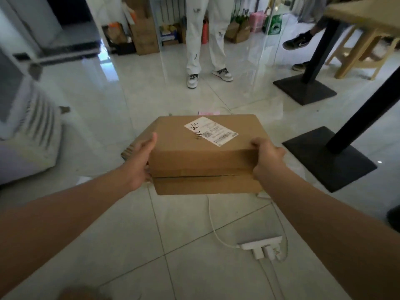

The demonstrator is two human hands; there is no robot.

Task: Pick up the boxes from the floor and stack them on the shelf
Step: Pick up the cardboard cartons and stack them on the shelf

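The lift is done and carrying is in hand: the left hand and right hand each curl round an end of the cardboard box, held above the floor. Next it likely needs walking to the shelf, which is not clearly in view.

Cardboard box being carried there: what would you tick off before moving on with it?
1. Grip: left hand and right hand clasp opposite ends of the cardboard box: ok.
2. Box held roughly level: ok.
3. Floor underfoot: power strip and white cable lie right below: not ok.
4. Way ahead: person in white trousers stands there: not ok.
5. Room on the shelf: cannot tell.
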